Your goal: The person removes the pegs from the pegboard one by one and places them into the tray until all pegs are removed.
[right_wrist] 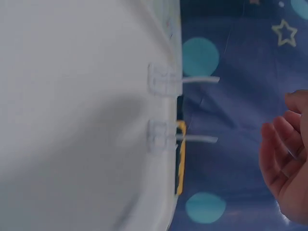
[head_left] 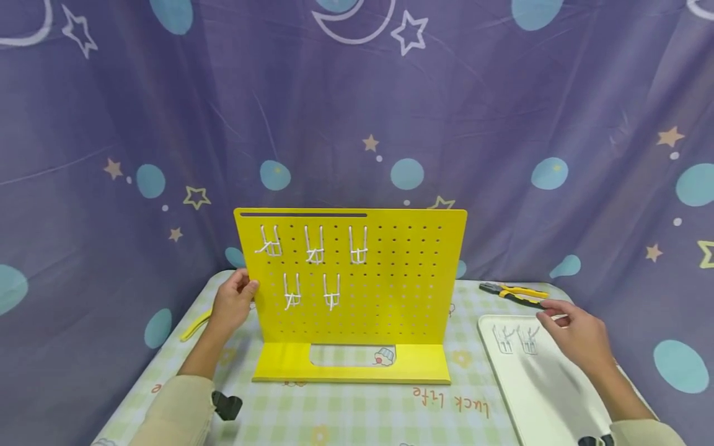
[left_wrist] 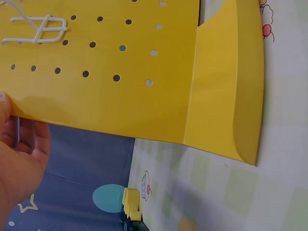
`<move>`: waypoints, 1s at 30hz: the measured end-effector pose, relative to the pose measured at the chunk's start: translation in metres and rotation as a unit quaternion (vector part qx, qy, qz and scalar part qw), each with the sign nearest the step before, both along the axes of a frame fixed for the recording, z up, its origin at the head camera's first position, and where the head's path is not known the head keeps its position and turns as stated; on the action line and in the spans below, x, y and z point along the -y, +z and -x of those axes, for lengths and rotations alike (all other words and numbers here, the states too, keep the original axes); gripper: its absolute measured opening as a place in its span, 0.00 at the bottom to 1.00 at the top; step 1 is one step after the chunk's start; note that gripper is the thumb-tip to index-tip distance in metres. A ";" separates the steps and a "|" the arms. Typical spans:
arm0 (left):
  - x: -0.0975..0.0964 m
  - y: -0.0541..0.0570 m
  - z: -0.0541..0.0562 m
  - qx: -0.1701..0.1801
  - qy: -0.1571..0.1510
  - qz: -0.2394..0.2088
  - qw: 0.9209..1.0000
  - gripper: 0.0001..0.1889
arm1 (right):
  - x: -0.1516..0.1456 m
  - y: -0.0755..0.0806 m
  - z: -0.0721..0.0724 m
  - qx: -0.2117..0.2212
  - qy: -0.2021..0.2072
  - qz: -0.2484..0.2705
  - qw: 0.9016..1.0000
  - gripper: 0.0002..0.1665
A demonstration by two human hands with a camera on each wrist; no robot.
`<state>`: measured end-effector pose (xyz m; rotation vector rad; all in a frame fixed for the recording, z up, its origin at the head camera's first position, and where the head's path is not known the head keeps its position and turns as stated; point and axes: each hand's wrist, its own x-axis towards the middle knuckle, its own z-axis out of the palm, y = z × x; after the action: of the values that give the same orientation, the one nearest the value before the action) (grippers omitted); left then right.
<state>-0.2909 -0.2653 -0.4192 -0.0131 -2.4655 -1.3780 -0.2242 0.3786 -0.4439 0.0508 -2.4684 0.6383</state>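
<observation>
A yellow pegboard (head_left: pixel 401 297) stands upright on its folded base, with several white wire hooks (head_left: pixel 359 253) hung in two rows on its left and middle part. My left hand (head_left: pixel 231 303) pinches the board's left edge, thumb in front and fingers behind; the left wrist view shows this hand (left_wrist: pixel 21 154) at the edge too. Over the white tray (head_left: pixel 493 365) hovers my right hand (head_left: pixel 580 334), fingers loosely bent and nothing in them. Two more wire hooks (head_left: pixel 527 339) lie at the tray's far end, to the left of that hand. Both hooks (right_wrist: pixel 161 137) also appear in the right wrist view.
Pliers with yellow and black handles (head_left: pixel 515 294) lie behind the tray. Left of the board, a curved yellow handle (head_left: pixel 196 324) lies partly hidden by my left arm. A checked cloth (head_left: pixel 268 415) covers the table, and a purple curtain (head_left: pixel 357 111) hangs behind.
</observation>
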 end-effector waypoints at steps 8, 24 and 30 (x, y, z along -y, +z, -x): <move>0.000 -0.002 -0.001 0.002 0.005 -0.006 1.000 0.13 | 0.043 0.014 0.010 -0.068 0.075 0.014 0.995 0.16; -0.001 -0.003 0.001 0.010 -0.001 -0.002 1.000 0.12 | 0.109 0.040 0.026 -0.128 0.137 0.037 0.982 0.16; 0.000 -0.002 0.002 0.007 0.002 0.000 1.000 0.13 | 0.133 0.049 0.028 -0.114 0.149 0.044 0.981 0.15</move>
<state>-0.2924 -0.2652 -0.4210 0.0005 -2.4765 -1.3811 -0.2519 0.2455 -0.3953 0.4424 -2.2244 0.8195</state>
